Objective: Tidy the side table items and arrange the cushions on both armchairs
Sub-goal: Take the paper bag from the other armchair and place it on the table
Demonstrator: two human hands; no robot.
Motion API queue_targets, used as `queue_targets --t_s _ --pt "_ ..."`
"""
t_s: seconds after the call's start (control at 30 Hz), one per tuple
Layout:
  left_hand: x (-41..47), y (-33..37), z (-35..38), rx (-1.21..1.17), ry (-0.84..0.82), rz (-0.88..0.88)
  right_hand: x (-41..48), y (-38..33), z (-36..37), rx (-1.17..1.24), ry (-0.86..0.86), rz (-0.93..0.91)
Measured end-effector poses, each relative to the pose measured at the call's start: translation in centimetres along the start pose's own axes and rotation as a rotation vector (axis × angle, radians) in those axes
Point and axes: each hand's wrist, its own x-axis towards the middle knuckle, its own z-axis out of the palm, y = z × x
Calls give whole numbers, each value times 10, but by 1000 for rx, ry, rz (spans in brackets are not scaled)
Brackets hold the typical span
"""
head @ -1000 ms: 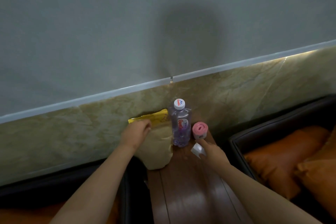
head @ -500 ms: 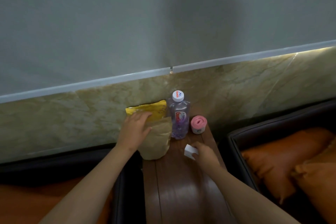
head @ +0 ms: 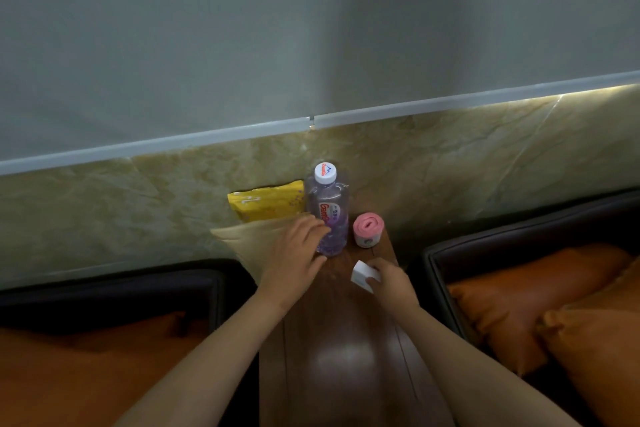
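Observation:
A narrow dark wooden side table (head: 346, 357) runs away from me to the wall. At its far end a yellow packet (head: 266, 203) leans on the wall with a tan paper bag (head: 249, 241) in front of it. Beside them stand a clear water bottle (head: 329, 208) with a white cap and a pink roll (head: 367, 229). My left hand (head: 298, 253) lies over the bag's right side, its fingers reaching to the bottle's lower part. My right hand (head: 389, 279) pinches a small white object (head: 362, 274) just above the table, in front of the roll.
Dark armchairs flank the table. The right one (head: 485, 246) holds two orange cushions (head: 540, 302); orange upholstery (head: 86, 367) shows on the left one. A marble wall band (head: 485, 156) and a grey wall rise right behind the items.
My left hand slid right, off the yellow packet and across the paper bag, to the bottle. My right hand drew back from the pink roll with the white object.

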Motion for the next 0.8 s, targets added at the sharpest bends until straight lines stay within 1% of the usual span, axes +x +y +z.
queue_targets --t_s 0.17,0.3,0.4,0.53,0.67,0.8 --pt "2 24 34 -70 -85 -38 17 14 -20 99 62 -2" --pt "1 29 60 -65 -198 -209 43 23 -35 139 83 16" --pt "-1 31 72 -30 -233 -275 64 27 -43 203 110 43" --pt "-4 27 82 -12 -257 -317 91 24 -45 328 146 99" --pt "-9 22 87 -52 -234 -352 120 21 -37 464 103 157" --pt "-25 17 90 -89 -229 -401 138 20 -24 483 72 231"
